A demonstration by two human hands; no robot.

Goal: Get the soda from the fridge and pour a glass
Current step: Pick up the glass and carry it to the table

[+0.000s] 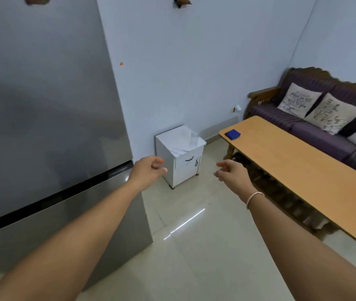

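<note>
While both hands reach empty, left grip (148, 170) released, right grip (231, 173) released, cushion (298, 101) lettering blurred

Fridge (49, 118): tall steel-grey unit w/ two doors, filled the left of the view; both doors shut, dark horizontal gap between upper and lower door, lower front glossy. It stood on the pale tiled floor against the wall. Glass (194, 137): small, clear, upright, apparently empty, on top of a low white cabinet (180, 157) just right of the fridge, near the cabinet's right rear corner. Soda not visible; fridge closed.
</note>
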